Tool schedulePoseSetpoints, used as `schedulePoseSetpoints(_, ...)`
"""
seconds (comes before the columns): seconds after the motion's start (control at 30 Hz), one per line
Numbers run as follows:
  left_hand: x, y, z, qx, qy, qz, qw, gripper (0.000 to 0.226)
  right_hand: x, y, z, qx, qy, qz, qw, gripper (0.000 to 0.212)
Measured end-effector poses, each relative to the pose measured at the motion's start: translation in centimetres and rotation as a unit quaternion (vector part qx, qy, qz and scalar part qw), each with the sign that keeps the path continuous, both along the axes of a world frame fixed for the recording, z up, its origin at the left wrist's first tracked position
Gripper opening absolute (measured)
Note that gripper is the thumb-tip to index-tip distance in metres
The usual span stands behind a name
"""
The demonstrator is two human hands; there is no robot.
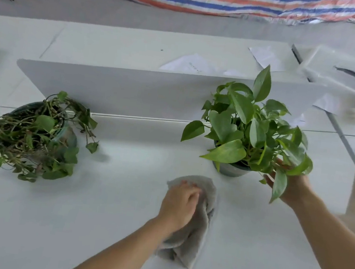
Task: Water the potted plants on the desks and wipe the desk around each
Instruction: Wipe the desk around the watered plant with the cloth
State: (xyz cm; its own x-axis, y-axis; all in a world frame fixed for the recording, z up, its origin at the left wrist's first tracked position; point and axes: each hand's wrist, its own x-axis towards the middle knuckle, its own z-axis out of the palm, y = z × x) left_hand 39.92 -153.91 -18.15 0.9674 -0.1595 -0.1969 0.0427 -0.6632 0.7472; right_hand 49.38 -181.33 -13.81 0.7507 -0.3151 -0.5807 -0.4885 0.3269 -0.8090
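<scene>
As the white desk [116, 227] has free surface between the two pots, wiping can run leftward; the low divider [132, 91] closes the back. The leafy plant [250, 132] stands right, the wilted plant [35, 137] well apart at left. Just before the leafy pot, the left hand [180, 203] curls on the grey cloth [196, 226], pressing it down. The right hand [295, 189], fingers straight it seems, holds hanging leaves aside, probably to let the cloth pass
</scene>
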Motion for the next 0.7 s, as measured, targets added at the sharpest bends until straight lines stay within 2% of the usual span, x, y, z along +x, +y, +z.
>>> schedulePoseSetpoints(0.07, 2.5, -0.7, 3.2, -0.179, 0.089, 0.104, 0.974, 0.031, 0.4, 0.7, 1.4, 0.035, -0.030, 0.049, 0.998, 0.012)
schedulePoseSetpoints(0.13, 4.0, -2.0, 6.2, -0.294, 0.137, 0.156, 0.933, 0.026, 0.3, 1.3, 1.7, 0.052, -0.032, 0.066, 0.996, 0.027)
schedulePoseSetpoints(0.17, 4.5, -2.7, 7.3, -0.322, 0.156, 0.164, 0.919, 0.027, 0.0, 1.7, 1.9, 0.053, -0.036, 0.076, 0.995, 0.029)
schedulePoseSetpoints(0.3, 5.6, -3.9, 8.9, -0.353, 0.182, 0.192, 0.897, 0.027, -1.1, 2.9, 1.8, -0.010, -0.064, 0.112, 0.992, 0.005)
schedulePoseSetpoints(0.43, 6.5, -1.9, 8.8, -0.375, 0.189, 0.235, 0.877, 0.036, -2.9, 5.0, 1.1, -0.027, -0.043, 0.122, 0.991, 0.022)
schedulePoseSetpoints(0.6, 9.0, 1.7, 8.8, -0.382, 0.180, 0.252, 0.871, 0.032, -5.5, 8.5, 0.8, -0.022, -0.059, 0.145, 0.987, 0.021)
schedulePoseSetpoints(0.7, 10.2, 3.2, 8.7, -0.391, 0.187, 0.258, 0.864, 0.025, -6.6, 10.4, 0.5, -0.039, -0.052, 0.181, 0.981, 0.043)
